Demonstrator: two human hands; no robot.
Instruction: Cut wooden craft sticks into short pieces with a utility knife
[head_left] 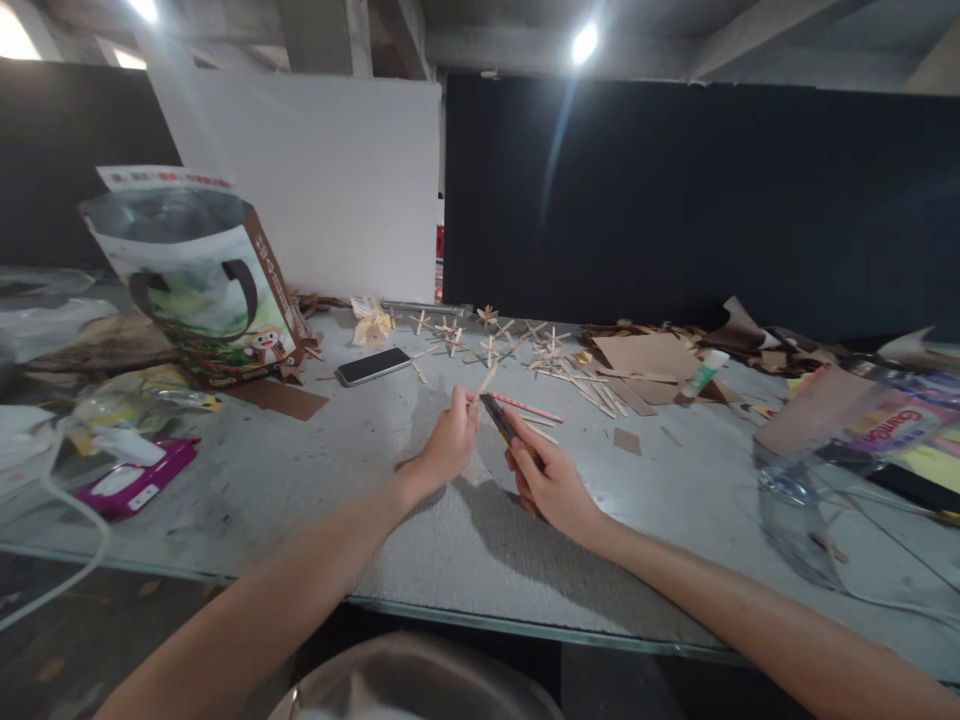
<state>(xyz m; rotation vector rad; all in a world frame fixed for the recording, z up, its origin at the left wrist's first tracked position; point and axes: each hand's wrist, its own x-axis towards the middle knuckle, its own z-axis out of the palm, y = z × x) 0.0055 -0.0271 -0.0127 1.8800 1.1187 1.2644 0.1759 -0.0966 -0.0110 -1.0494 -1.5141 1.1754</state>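
Near the middle of the table, my left hand [448, 442] is closed in a pinch on a thin wooden stick [489, 377], whose pale end points up and away. My right hand [553, 478] wraps round a slim dark tool that looks like a utility knife [499, 418]. Its tip is close to the stick, but I cannot tell whether they touch. Just beyond the knife lies a red-and-white striped pencil [529, 407]. Farther back, several small wooden sticks are crossed into star shapes [490, 350], with loose sticks [596, 396] to their right.
A black phone [373, 367] lies left of the sticks. Farther left stand a large printed bag [206, 290] and a purple device [139, 478]. On the right are cardboard sheets [645, 362], a glue stick [705, 373], a small cardboard square [627, 441] and a clear plastic container [795, 520].
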